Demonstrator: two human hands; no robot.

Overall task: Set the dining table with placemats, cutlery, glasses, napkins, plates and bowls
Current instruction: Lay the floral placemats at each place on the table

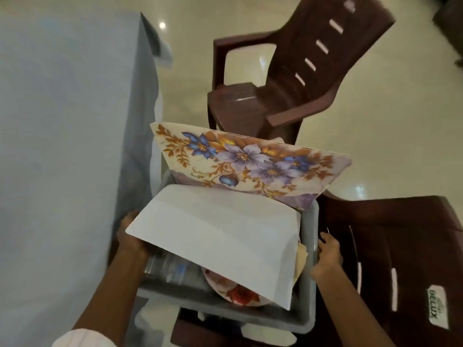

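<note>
Glossy cream tile floor, lights reflecting off it. Left hand [130, 236] on the left rim of a grey rectangular plastic tub [309, 284]; fingertips hidden under a sheet, so can't tell its grip. Right hand [328, 254] has fingers curled on the tub's right wall.

Inside the tub, near side: round plate with red flower print [240, 295], mostly covered. Left of it, clear drinking glasses [167, 266] lying down, blurred.

Over both: plain white rectangular placemat [220, 236], blank side up, slanted, long axis running from the left rim down to the near right, left corner overhanging the rim.

Far end of the tub: cream placemat with blue and purple flowers and orange leaves [250, 164], standing on edge, printed face toward the camera, long axis left to right, right end lower and past the tub wall.

Left: bench under pale blue cloth [62, 121]. Right, beside the tub: dark brown plastic chair [406, 246]. Beyond: second brown plastic armchair with slotted back [295, 78].
</note>
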